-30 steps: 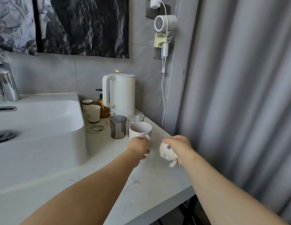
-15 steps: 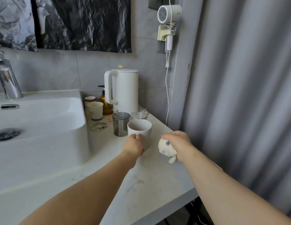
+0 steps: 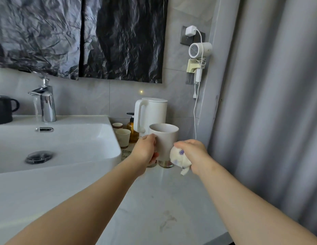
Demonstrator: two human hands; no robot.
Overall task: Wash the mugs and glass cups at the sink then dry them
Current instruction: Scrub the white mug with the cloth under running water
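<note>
My left hand (image 3: 146,150) grips a white mug (image 3: 164,140) by its left side and holds it upright above the counter. My right hand (image 3: 193,154) holds a bunched white cloth (image 3: 179,160) with purple marks, right beside the mug. Behind the mug only the bases of two glass cups (image 3: 165,163) show on the counter. Two small beige cups (image 3: 123,138) stand by the basin. A dark mug (image 3: 3,108) sits at the far left, past the tap.
The white basin (image 3: 83,152) fills the left, and water runs from the chrome tap (image 3: 46,101). A white kettle (image 3: 150,114) and an amber pump bottle (image 3: 132,128) stand at the back wall. A hair dryer (image 3: 200,50) with its cord hangs on the wall. A grey curtain (image 3: 269,103) closes the right side.
My left hand has lifted the white mug off the counter, and it now covers the two glass cups. The view has swung left, showing the tap and the dark mug.
</note>
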